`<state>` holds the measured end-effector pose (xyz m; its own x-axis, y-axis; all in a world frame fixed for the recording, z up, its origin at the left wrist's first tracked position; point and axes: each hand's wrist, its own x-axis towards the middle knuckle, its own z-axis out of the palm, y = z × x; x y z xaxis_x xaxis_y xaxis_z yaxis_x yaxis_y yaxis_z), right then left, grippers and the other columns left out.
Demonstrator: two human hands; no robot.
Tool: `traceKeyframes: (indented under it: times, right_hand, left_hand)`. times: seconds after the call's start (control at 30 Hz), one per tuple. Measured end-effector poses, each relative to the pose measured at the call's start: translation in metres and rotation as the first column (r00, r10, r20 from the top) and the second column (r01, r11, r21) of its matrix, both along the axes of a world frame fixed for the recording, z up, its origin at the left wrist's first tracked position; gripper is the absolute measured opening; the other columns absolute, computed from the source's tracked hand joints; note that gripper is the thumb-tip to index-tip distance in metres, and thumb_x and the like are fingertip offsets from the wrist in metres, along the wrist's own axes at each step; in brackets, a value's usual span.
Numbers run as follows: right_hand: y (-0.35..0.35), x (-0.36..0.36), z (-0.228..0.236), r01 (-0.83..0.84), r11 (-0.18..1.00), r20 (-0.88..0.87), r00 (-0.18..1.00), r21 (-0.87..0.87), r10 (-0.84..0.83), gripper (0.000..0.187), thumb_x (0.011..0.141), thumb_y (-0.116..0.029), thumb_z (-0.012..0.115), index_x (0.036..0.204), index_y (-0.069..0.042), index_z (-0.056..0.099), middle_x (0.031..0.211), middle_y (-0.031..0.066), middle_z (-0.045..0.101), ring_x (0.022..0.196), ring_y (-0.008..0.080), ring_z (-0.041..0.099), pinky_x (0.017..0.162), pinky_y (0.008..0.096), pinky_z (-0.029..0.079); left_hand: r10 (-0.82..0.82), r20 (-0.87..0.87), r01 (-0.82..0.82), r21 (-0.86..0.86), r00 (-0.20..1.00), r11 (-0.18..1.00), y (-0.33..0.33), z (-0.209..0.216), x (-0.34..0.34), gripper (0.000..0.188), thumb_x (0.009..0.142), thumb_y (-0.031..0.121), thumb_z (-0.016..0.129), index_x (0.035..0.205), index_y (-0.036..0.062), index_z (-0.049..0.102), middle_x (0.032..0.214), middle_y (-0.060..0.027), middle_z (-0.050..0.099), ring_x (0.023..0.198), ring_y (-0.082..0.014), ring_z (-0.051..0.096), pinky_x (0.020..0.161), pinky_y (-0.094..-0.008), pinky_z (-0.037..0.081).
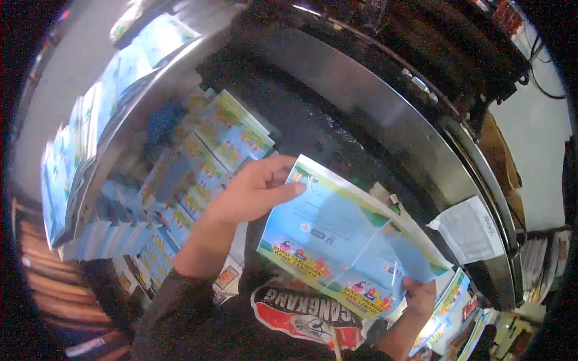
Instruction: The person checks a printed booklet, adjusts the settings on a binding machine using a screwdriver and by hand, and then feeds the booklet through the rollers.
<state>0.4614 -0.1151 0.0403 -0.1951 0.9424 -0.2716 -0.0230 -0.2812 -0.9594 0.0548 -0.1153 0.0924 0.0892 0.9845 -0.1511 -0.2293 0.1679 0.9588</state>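
A printed cover sheet (pixel 346 234), blue with green and yellow artwork repeated side by side and a white border, is held tilted in front of my chest. My left hand (pixel 250 189) grips its upper left end, thumb on the printed face and fingers behind. At the lower right end, my right hand (pixel 419 295) pinches the sheet, its fingers partly hidden. Whether this is one sheet or several together, I cannot tell. Left of my left forearm lie stacks of similar printed covers (pixel 201 162).
More blue prints (pixel 96 114) lie along a ledge at the upper left. A metal-edged dark surface (pixel 367 75) curves across the far side. White paper (pixel 466 228) lies at the right, and a black cable (pixel 536 69) hangs above. Brown stacked material (pixel 54 271) stands at the lower left.
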Motion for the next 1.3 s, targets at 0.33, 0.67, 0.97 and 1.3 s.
traceKeyframes:
  times: [0.33,0.67,0.97,1.3]
  right_hand:
    - [-0.018,0.024,0.011,0.044,0.996,0.073,0.997,-0.081,-0.039,0.052,0.064,0.005,0.071,0.113,0.002,0.056,0.108,0.0126,0.061,0.092,0.0243,0.059,0.074,0.0346,0.049]
    - [0.006,0.04,0.044,-0.345,0.519,0.336,0.935,0.782,0.115,0.011,0.077,-0.014,0.063,0.086,-0.007,0.064,0.103,0.0212,0.061,0.108,0.0355,0.054,0.092,0.0474,0.042]
    - [0.011,0.054,0.057,-0.453,0.405,0.545,0.826,0.794,-0.143,0.026,0.076,-0.012,0.063,0.101,-0.015,0.056,0.126,0.0187,0.048,0.12,0.0457,0.042,0.098,0.0566,0.035]
    - [-0.001,0.047,0.029,-0.252,0.186,0.307,0.866,0.95,-0.396,0.025,0.079,-0.018,0.063,0.102,-0.02,0.055,0.127,0.0159,0.047,0.122,0.0458,0.039,0.099,0.0599,0.03]
  left_hand:
    - [0.213,-0.125,-0.194,0.144,0.969,0.97,-0.047,0.044,0.04,0.024,0.08,0.002,0.067,0.102,-0.0013,0.058,0.095,-0.0085,0.066,0.086,-0.0119,0.062,0.074,-0.0261,0.049]
    - [0.37,-0.32,0.189,0.918,0.872,0.348,-0.051,0.068,0.027,0.007,0.078,0.008,0.068,0.078,0.0076,0.061,0.085,-0.009,0.066,0.076,-0.0239,0.065,0.063,-0.0335,0.047]
    - [0.571,-0.461,0.338,0.887,0.679,0.314,-0.06,0.07,0.03,0.006,0.072,0.013,0.071,0.071,0.0157,0.065,0.093,-0.0048,0.066,0.086,-0.021,0.061,0.079,-0.0391,0.042]
    - [0.591,-0.451,0.355,0.892,0.669,0.279,-0.061,0.064,0.036,0.005,0.072,0.012,0.069,0.073,0.0149,0.065,0.096,-0.005,0.066,0.088,-0.0207,0.06,0.078,-0.0379,0.042]
